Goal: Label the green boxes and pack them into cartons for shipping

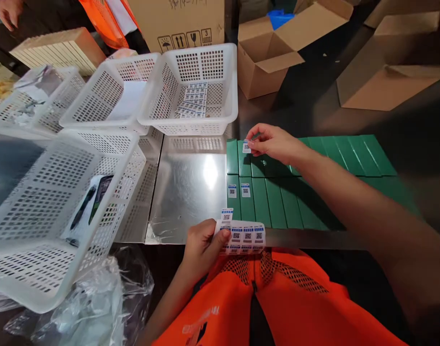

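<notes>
My left hand is closed on a sheet of QR-code stickers at the table's front edge, thumb on top. One sticker sticks up from the sheet's upper left corner. My right hand pinches a single QR-code sticker between thumb and fingers, over the back row of green boxes. The boxes stand side by side in two rows. Two boxes at the left of the front row carry stickers. My right forearm hides part of both rows.
A white plastic basket holding more sticker sheets stands behind the metal tabletop. Other white baskets are at the left, one with a phone inside. Open cardboard boxes stand at the back right. Another person's hand shows at top left.
</notes>
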A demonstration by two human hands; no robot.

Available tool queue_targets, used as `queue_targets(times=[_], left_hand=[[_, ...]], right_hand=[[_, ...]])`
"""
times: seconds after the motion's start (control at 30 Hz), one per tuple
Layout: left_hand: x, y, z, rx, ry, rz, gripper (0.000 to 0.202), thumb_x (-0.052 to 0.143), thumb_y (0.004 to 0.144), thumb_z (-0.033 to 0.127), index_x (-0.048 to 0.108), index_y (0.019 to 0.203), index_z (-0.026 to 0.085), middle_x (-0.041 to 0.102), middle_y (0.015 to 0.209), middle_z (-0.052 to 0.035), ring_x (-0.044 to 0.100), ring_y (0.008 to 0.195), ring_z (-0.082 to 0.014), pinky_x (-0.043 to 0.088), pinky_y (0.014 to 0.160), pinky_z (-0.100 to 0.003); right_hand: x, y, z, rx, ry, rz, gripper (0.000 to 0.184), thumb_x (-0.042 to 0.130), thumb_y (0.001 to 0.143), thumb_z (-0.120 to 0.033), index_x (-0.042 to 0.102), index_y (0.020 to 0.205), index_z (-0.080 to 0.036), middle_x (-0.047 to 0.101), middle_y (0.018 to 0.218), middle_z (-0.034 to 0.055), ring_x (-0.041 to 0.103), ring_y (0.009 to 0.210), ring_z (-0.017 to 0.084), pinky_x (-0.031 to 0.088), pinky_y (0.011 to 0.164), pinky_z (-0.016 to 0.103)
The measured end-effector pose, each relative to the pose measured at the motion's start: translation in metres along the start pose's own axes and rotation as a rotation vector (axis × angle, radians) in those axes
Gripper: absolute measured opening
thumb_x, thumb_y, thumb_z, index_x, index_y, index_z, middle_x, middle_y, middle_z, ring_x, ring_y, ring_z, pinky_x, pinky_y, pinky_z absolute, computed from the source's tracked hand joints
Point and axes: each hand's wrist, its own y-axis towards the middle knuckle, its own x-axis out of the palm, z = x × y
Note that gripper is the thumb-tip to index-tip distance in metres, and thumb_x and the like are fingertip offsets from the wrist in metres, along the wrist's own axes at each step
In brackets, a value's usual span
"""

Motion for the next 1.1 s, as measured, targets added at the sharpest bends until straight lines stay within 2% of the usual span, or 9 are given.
queue_targets(times=[0.1,0.2,0.47,0.6,0.67,0.8,0.87,0.97,1.1], left_hand=[[-0.002,-0.005,-0.003,-0.013,-0.005,0.036,0.056,0.050,0.095,0.061,0.063,0.063,0.017,0.059,0.061,-0.0041,0.050,0.058,-0.0147,0.032,0.055,-0.028],[-0.003,-0.008,-0.007,-0.057,-0.022,0.073,0.056,0.050,0.094,0.062,0.062,0.062,0.017,0.060,0.062,-0.0045,0.050,0.059,-0.0145,0.033,0.056,-0.028],[-0.004,-0.003,-0.009,-0.068,-0.044,0.106,0.058,0.052,0.093,0.063,0.057,0.058,0.017,0.059,0.062,-0.0033,0.049,0.060,-0.0142,0.035,0.058,-0.027],[-0.004,0.002,-0.006,-0.055,-0.044,0.138,0.059,0.052,0.092,0.066,0.058,0.058,0.018,0.057,0.060,-0.0026,0.049,0.059,-0.0145,0.035,0.056,-0.027],[-0.004,0.005,-0.004,-0.052,-0.045,0.134,0.060,0.051,0.092,0.067,0.059,0.059,0.018,0.056,0.059,-0.0024,0.048,0.059,-0.0144,0.034,0.056,-0.027],[-0.002,0.011,-0.001,-0.041,-0.053,0.130,0.061,0.049,0.092,0.068,0.059,0.059,0.018,0.053,0.058,-0.0019,0.045,0.057,-0.0136,0.033,0.055,-0.027],[-0.001,0.013,0.001,-0.025,-0.063,0.120,0.061,0.050,0.091,0.068,0.060,0.059,0.018,0.054,0.058,-0.0025,0.046,0.056,-0.0142,0.034,0.055,-0.028],[0.001,0.011,0.005,0.009,-0.072,0.058,0.056,0.052,0.092,0.065,0.066,0.063,0.019,0.061,0.062,-0.0048,0.052,0.059,-0.0165,0.037,0.056,-0.029],[0.006,0.006,0.004,0.038,-0.074,-0.020,0.052,0.052,0.094,0.060,0.068,0.066,0.019,0.065,0.065,-0.0059,0.057,0.063,-0.0175,0.039,0.057,-0.029]], right_hand=[[-0.001,0.017,0.002,0.118,-0.060,-0.064,0.047,0.081,0.072,-0.008,0.055,0.108,-0.026,0.058,0.062,-0.0053,0.058,0.057,0.016,0.054,0.061,0.032],[0.005,0.017,0.003,0.144,-0.095,-0.009,0.065,0.085,0.066,-0.007,0.046,0.116,-0.025,0.059,0.063,-0.0061,0.059,0.056,0.016,0.054,0.058,0.031],[0.010,0.022,-0.004,0.140,-0.450,0.081,0.076,0.087,0.063,-0.013,0.043,0.125,-0.021,0.062,0.067,-0.0019,0.065,0.063,0.026,0.054,0.062,0.039],[0.004,0.016,-0.010,0.005,-0.725,0.154,0.061,0.094,0.056,-0.034,0.058,0.105,-0.021,0.060,0.071,0.0003,0.064,0.076,0.027,0.048,0.069,0.038],[0.012,-0.002,-0.008,-0.083,-0.574,0.043,0.048,0.088,0.066,-0.044,0.062,0.100,-0.022,0.062,0.072,0.0000,0.062,0.074,0.023,0.046,0.066,0.034],[0.047,-0.058,-0.002,-0.114,-0.097,-0.505,0.035,0.077,0.076,-0.051,0.070,0.097,-0.023,0.069,0.081,0.0014,0.062,0.072,0.017,0.047,0.063,0.030],[0.060,-0.075,-0.004,-0.099,0.007,-0.567,0.029,0.079,0.075,-0.047,0.070,0.087,-0.022,0.070,0.081,0.0016,0.062,0.072,0.016,0.048,0.064,0.029],[0.058,-0.064,-0.011,-0.105,0.134,-0.338,0.026,0.081,0.075,-0.043,0.065,0.080,-0.022,0.071,0.082,0.0016,0.064,0.075,0.016,0.051,0.067,0.029],[0.029,-0.011,-0.017,-0.068,0.147,0.075,0.030,0.086,0.074,-0.028,0.057,0.073,-0.022,0.064,0.069,-0.0018,0.061,0.067,0.013,0.055,0.069,0.029]])
